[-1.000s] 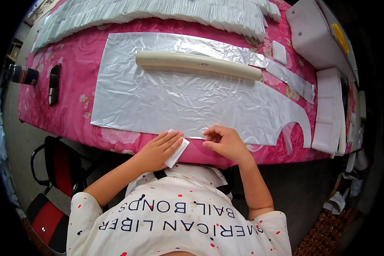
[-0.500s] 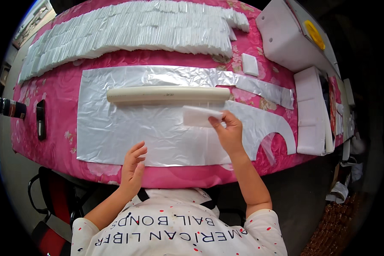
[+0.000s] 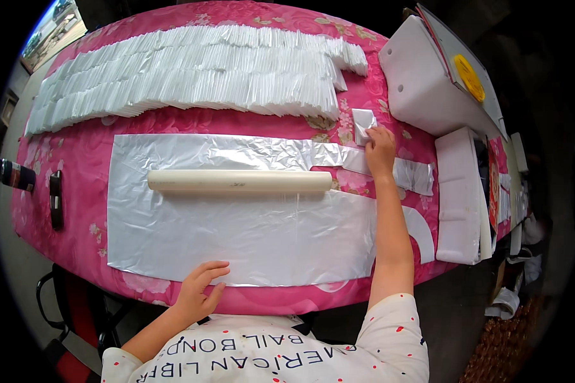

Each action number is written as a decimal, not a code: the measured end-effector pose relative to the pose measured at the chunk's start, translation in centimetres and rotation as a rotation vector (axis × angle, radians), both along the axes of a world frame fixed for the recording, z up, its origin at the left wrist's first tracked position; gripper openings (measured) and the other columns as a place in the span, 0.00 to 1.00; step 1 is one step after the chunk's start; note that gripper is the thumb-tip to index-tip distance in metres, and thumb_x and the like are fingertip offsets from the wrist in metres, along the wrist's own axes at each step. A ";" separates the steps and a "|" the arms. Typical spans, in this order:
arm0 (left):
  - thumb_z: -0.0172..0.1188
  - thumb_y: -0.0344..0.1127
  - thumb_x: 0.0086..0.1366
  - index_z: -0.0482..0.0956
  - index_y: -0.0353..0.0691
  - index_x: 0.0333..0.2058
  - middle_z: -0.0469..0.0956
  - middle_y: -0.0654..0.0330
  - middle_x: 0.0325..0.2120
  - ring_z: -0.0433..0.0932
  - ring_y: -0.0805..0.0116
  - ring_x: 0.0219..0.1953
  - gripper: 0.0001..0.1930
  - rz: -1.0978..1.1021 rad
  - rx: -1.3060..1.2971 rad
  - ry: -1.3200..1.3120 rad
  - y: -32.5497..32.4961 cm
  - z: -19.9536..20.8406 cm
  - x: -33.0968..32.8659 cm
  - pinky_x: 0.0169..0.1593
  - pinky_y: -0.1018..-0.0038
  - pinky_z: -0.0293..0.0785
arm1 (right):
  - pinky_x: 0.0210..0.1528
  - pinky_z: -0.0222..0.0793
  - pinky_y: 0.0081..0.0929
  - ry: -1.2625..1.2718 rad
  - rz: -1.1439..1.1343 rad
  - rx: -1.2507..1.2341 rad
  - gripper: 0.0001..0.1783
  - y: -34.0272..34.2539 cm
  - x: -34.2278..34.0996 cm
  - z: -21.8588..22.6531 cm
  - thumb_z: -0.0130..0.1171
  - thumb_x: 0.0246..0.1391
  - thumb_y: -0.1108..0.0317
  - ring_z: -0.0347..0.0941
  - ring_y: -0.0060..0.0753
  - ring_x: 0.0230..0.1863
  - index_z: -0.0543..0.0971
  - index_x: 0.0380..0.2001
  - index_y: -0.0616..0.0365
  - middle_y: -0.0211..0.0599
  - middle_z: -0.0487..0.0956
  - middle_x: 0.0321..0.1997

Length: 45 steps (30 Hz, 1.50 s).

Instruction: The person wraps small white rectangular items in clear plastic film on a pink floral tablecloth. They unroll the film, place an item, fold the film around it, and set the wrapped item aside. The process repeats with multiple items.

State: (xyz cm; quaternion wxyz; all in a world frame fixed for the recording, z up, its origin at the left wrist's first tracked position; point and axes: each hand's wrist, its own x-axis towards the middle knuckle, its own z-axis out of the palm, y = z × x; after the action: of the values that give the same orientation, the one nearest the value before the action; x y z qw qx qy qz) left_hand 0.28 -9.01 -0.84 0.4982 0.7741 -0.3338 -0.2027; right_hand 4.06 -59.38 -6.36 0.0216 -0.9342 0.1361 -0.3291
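Observation:
A large silvery-white plastic bag [image 3: 236, 236] lies flat, with handle strips at its right end. Across it rests a cream-coloured tube [image 3: 236, 181]. My right hand [image 3: 381, 150] reaches beyond the bag's right part. Its fingers are closed at the near edge of a small folded plastic bag [image 3: 363, 121], where another folded piece lay; whether two are stacked there I cannot tell. By the large bag's near edge, my left hand [image 3: 201, 290] is open, fingers apart, holding nothing.
Long rows of folded white plastic bags [image 3: 191, 83] stand packed along the far side of the pink flowered tablecloth [image 3: 76, 210]. White foam boxes [image 3: 415, 70] border the right; a yellow ring [image 3: 469, 78] is there. A dark jar [image 3: 16, 175] and a black object [image 3: 57, 199] lie left.
My right hand has carried the small folded bag from over the large bag out to the far right, down to the folded piece's place. The whole view has shifted downward. My left hand stays open.

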 end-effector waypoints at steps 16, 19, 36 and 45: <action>0.58 0.31 0.55 0.57 0.39 0.59 0.49 0.44 0.61 0.51 0.44 0.62 0.33 -0.059 0.119 -0.359 -4.3 -1.5 3.0 0.61 0.57 0.51 | 0.53 0.61 0.34 0.590 0.383 0.430 0.24 21.0 -6.5 5.7 0.62 0.44 0.60 0.67 0.45 0.47 0.74 0.44 0.61 0.41 0.75 0.40; 0.57 0.38 0.56 0.49 0.43 0.63 0.34 0.41 0.64 0.34 0.39 0.66 0.38 -0.012 0.178 -0.427 -5.1 -3.4 2.9 0.63 0.50 0.37 | 0.57 0.58 0.36 0.592 0.508 0.679 0.26 25.3 -10.7 5.1 0.57 0.49 0.58 0.64 0.47 0.53 0.71 0.49 0.62 0.46 0.71 0.49; 0.59 0.52 0.50 0.63 0.39 0.55 0.41 0.39 0.63 0.37 0.37 0.65 0.36 -0.413 0.145 -0.509 -11.4 -2.8 -1.9 0.63 0.47 0.41 | 0.65 0.46 0.39 0.326 -0.284 0.210 0.27 4.4 -23.8 -1.2 0.46 0.56 0.63 0.52 0.51 0.64 0.62 0.57 0.65 0.53 0.58 0.63; 0.59 0.50 0.49 0.58 0.33 0.57 0.38 0.35 0.62 0.36 0.34 0.64 0.40 -0.355 0.166 -0.498 -11.8 -2.9 -2.4 0.63 0.50 0.42 | 0.56 0.60 0.36 0.182 -0.428 0.280 0.17 2.7 -24.4 0.5 0.50 0.54 0.65 0.63 0.51 0.57 0.75 0.44 0.65 0.50 0.71 0.52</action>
State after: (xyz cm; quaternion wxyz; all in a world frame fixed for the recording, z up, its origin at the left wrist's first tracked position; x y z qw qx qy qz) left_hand -2.11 -20.79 -3.76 0.2930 0.7677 -0.5576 -0.1173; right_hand -20.35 -56.67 -5.89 0.0682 -0.8978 0.3760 -0.2188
